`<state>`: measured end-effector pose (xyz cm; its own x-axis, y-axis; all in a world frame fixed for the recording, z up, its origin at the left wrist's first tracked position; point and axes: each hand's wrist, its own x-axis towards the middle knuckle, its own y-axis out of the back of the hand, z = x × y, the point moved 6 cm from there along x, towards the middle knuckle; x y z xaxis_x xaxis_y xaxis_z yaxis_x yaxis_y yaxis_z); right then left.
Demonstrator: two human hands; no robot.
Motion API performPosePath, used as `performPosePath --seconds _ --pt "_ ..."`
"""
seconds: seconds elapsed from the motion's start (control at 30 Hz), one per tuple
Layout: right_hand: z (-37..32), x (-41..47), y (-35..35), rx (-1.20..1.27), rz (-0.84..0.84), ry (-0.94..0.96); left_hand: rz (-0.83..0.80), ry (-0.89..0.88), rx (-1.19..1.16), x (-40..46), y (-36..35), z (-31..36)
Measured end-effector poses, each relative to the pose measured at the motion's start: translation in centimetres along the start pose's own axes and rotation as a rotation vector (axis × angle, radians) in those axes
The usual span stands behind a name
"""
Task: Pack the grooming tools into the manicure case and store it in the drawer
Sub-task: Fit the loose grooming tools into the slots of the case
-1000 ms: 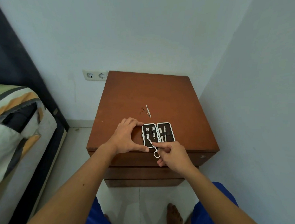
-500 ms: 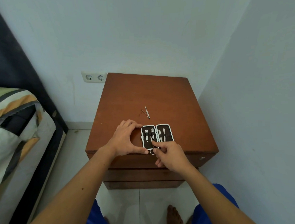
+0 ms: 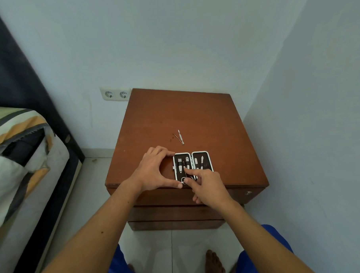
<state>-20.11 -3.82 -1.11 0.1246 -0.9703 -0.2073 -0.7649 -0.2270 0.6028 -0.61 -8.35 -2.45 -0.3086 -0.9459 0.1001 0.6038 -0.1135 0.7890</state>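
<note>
An open manicure case (image 3: 205, 159) with a white rim and dark lining lies near the front edge of a brown wooden nightstand (image 3: 194, 115). Several metal tools sit under its straps. My left hand (image 3: 153, 170) clamps the case's left half between thumb and fingers. My right hand (image 3: 206, 186) presses small scissors (image 3: 184, 179) into the left half with its fingertips; only the ring handles show. Two thin loose tools (image 3: 180, 136) lie crossed on the wood behind the case.
The nightstand has closed drawers (image 3: 178, 212) below its top, with a small knob (image 3: 248, 193) at the right. A wall stands close on the right. A bed (image 3: 21, 164) is on the left, a double socket (image 3: 115, 94) behind.
My right hand has carried the scissors forward from the case's front edge and laid them into the left half. My left hand has stayed on the case.
</note>
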Motion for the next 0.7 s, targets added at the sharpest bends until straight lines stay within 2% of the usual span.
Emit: performPosePath --seconds 0.33,0.57,0.7 --pt "-1.3 1.7 0.7 -0.185 0.01 0.02 -0.001 0.008 -0.001 -0.2 0.1 0.1" --pt "-1.1 2.5 0.9 -0.137 0.063 0.057 0.004 0.007 -0.003 -0.2 0.0 0.1" --pt "-2.3 5.9 3.1 -0.173 0.192 0.124 0.028 -0.007 0.01 -0.2 0.1 0.3"
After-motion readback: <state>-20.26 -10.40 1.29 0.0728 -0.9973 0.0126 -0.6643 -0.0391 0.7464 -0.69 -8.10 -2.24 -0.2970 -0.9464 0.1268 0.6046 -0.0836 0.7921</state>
